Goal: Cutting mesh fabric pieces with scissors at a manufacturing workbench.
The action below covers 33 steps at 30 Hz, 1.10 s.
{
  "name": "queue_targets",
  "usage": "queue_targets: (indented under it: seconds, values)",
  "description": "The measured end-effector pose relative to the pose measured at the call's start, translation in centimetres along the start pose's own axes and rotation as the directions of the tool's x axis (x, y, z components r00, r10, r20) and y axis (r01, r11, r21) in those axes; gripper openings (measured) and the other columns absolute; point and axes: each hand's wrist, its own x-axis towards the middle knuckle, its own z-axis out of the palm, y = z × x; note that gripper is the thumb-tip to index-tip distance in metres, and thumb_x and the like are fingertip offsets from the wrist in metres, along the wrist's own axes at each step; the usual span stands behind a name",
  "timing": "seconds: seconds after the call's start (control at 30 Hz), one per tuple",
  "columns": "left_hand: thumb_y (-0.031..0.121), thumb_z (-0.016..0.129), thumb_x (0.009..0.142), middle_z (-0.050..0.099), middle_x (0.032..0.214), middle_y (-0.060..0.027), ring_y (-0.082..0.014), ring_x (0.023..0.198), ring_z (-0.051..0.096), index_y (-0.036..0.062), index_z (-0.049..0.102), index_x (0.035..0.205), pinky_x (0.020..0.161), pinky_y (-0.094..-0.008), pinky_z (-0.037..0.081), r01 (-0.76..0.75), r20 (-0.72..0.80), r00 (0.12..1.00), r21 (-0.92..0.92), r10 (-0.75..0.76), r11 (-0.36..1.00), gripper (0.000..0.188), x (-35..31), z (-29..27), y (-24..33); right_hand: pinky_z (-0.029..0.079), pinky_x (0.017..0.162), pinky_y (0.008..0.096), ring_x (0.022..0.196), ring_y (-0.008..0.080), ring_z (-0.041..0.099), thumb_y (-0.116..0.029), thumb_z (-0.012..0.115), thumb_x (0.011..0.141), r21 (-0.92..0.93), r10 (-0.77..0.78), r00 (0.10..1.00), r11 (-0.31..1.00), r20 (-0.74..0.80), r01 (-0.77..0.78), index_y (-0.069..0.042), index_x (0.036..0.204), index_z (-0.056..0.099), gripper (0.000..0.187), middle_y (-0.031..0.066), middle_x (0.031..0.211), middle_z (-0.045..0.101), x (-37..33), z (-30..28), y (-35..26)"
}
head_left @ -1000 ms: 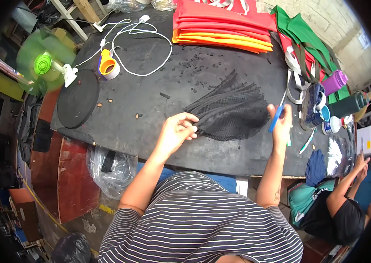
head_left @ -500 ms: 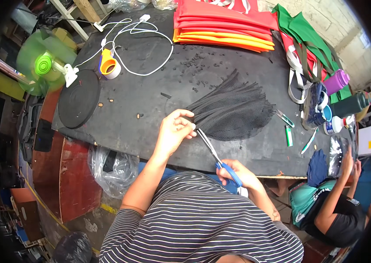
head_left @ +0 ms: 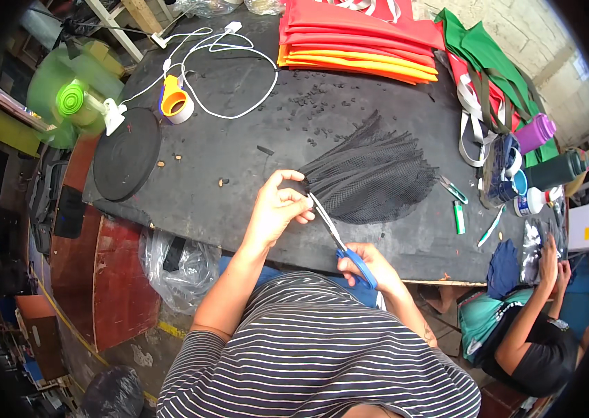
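Gathered black mesh fabric (head_left: pixel 378 177) lies fanned out on the dark table, its narrow end toward my left hand. My left hand (head_left: pixel 282 209) pinches that bunched end between thumb and fingers. In my right hand (head_left: pixel 371 268) are blue-handled scissors (head_left: pixel 355 263), fingers through the loops. Their metal blades reach up and left to the mesh end, right beside my left fingertips. Whether fabric lies between the blades is too small to tell.
Small black scraps (head_left: pixel 312 104) are scattered beyond the mesh. Thread snips (head_left: pixel 453 188) and a green lighter (head_left: pixel 459 217) lie to its right. Folded red and orange bags (head_left: pixel 360 42) are stacked at the back. A tape dispenser (head_left: pixel 176 104) sits left, near a black webbing roll (head_left: pixel 126 155). A co-worker (head_left: pixel 531 341) is at right.
My right hand and the scissors have shifted slightly up and left, the blades moving closer to the mesh end. My left hand keeps its pinch with little movement.
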Motion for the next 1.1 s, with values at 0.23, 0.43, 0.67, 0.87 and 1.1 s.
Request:
queue_targets:
  seconds: [0.23,0.43,0.67,0.87,1.1]
  values:
    - [-0.003,0.062,0.076,0.060,0.070,-0.0109,-0.0164,0.058,0.061,0.0025,0.042,0.110,0.049,-0.0234,0.049,0.005,0.010,1.000,-0.009,-0.005,1.000,0.040,-0.22,-0.21,0.04,0.034,0.041,0.0162,0.045,0.0033,0.046,-0.018,0.067,0.078,-0.118,0.020,0.999,0.993,-0.029,-0.023,-0.004,0.072,0.054,0.020,-0.0024,0.059,0.052,-0.03,-0.46,-0.44]
    - [-0.002,0.063,0.076,0.060,0.070,-0.0106,-0.0164,0.059,0.061,0.0025,0.042,0.110,0.050,-0.0234,0.049,0.003,0.011,1.000,-0.021,-0.003,1.000,0.040,-0.33,-0.09,0.23,0.035,0.043,0.0169,0.047,0.0040,0.047,-0.020,0.067,0.078,-0.122,-0.025,0.999,0.992,-0.024,0.022,-0.004,0.075,0.053,0.021,-0.0019,0.061,0.052,0.10,-0.48,0.19]
    - [-0.002,0.063,0.076,0.059,0.070,-0.0101,-0.0160,0.060,0.061,0.0026,0.042,0.110,0.051,-0.0228,0.049,-0.006,0.009,1.000,-0.023,0.006,1.000,0.041,-0.39,-0.09,0.24,0.036,0.047,0.0168,0.050,0.0047,0.049,-0.029,0.066,0.077,-0.090,-0.033,0.999,0.995,0.003,0.033,-0.004,0.078,0.053,0.028,-0.0016,0.062,0.051,0.01,0.10,-0.40]
    - [-0.003,0.062,0.075,0.060,0.069,-0.0099,-0.0158,0.059,0.061,0.0023,0.042,0.110,0.051,-0.0228,0.049,-0.015,0.018,1.000,-0.002,0.015,1.000,0.041,-0.44,-0.07,0.43,0.035,0.045,0.0163,0.049,0.0044,0.049,-0.026,0.066,0.079,-0.084,-0.025,1.000,0.996,0.003,0.025,-0.004,0.078,0.053,0.025,-0.0014,0.062,0.052,0.24,-0.20,-0.16]
    - [-0.003,0.063,0.075,0.060,0.069,-0.0093,-0.0157,0.058,0.061,0.0021,0.042,0.110,0.050,-0.0224,0.049,-0.029,0.011,1.000,0.007,0.029,1.000,0.041,-0.45,-0.20,0.31,0.035,0.041,0.0174,0.044,0.0045,0.048,-0.021,0.067,0.077,-0.146,0.016,0.998,0.989,-0.060,-0.024,-0.004,0.070,0.054,0.022,-0.0003,0.058,0.053,0.22,0.04,-0.80]
